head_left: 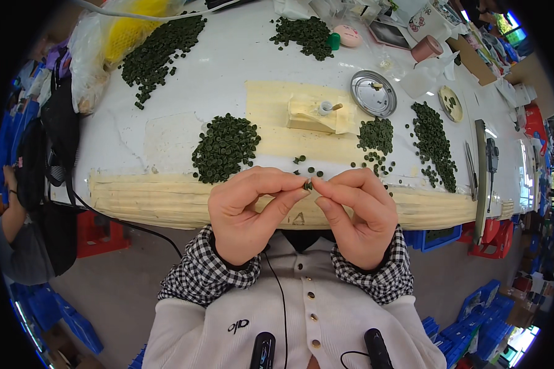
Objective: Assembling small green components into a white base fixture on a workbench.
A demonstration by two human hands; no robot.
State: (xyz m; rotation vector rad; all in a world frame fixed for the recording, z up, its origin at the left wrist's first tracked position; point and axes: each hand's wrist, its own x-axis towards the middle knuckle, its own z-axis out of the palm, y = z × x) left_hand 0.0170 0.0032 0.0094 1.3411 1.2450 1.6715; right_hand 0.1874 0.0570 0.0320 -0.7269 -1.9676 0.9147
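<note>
Close together over the near edge of the table, my left hand (243, 212) and my right hand (364, 215) both have thumb and forefinger pinched. Between their fingertips is a small dark green round piece (308, 185), partly hidden by the fingers. A large pile of similar green pieces (226, 147) lies just beyond my left hand, and a smaller pile (375, 134) lies beyond my right. A few loose pieces (311, 170) are scattered past my fingertips. Farther off, a block wrapped in yellow tape (313, 117) carries a small white cup (325, 108) with a brown stick in it.
More green piles lie at the far left (163, 52), far middle (305, 35) and right (434, 144). A round metal lid (373, 93) and a cream dish (450, 103) hold small bits. Tweezers (471, 169) lie near the right edge. Yellow padding (148, 200) runs along the front edge.
</note>
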